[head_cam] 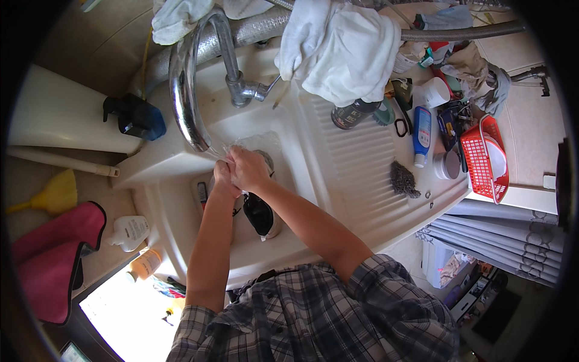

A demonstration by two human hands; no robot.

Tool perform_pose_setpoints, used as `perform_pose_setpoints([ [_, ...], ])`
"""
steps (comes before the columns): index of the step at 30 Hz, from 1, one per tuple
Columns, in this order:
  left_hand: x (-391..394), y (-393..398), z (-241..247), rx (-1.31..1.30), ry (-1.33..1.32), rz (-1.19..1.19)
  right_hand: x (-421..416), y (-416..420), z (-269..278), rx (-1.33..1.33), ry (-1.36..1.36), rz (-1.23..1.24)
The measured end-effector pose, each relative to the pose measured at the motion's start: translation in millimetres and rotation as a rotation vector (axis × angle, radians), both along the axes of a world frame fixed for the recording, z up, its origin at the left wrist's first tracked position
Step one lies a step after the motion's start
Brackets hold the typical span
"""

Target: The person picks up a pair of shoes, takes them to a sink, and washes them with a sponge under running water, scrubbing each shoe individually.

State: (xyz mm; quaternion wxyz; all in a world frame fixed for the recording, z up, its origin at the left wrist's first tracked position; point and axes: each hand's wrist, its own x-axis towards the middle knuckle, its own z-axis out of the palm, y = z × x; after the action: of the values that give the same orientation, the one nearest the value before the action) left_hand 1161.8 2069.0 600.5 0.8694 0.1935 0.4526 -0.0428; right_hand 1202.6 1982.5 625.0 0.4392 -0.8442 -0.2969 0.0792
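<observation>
My left hand (223, 179) and my right hand (248, 168) are pressed together over a white sink basin (291, 140). Water runs onto them from the curved chrome faucet (192, 117). The right hand's fingers curl over the left, so whatever may be between them is hidden. Just below the hands lies what looks like a shoe (258, 216), with a black upper part and a pale edge; my hands and right forearm cover some of it. A small brush (202, 193) with pale bristles rests in the basin left of my left wrist.
On the ribbed drainboard (357, 154) are a steel wool scrubber (404, 178), a blue bottle (422, 135), a lidded jar (447, 165) and a dark bottle (353, 114) under white cloths (348, 50). A red basket (484, 158) hangs at right. A pump bottle (135, 118) stands left of the faucet.
</observation>
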Motion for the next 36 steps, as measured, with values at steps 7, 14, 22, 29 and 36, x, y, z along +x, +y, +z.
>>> perform_pose_setpoints([
  [7,-9,-1,0,0.371,-0.146,-0.049,16,10,-25,0.170,0.622,-0.445],
  [14,-22,-10,6,2.067,-0.298,-0.537,-3,8,-23,0.629,1.540,-0.352],
  [22,-12,-14,8,1.400,0.139,-0.326,-1,18,3,0.190,1.156,-0.400],
  [29,-14,3,17,0.041,-0.074,0.086,2,3,-16,0.301,0.128,-0.014],
  [36,-1,-13,25,0.234,0.002,0.040,-2,1,-10,0.085,-0.066,-0.013],
])
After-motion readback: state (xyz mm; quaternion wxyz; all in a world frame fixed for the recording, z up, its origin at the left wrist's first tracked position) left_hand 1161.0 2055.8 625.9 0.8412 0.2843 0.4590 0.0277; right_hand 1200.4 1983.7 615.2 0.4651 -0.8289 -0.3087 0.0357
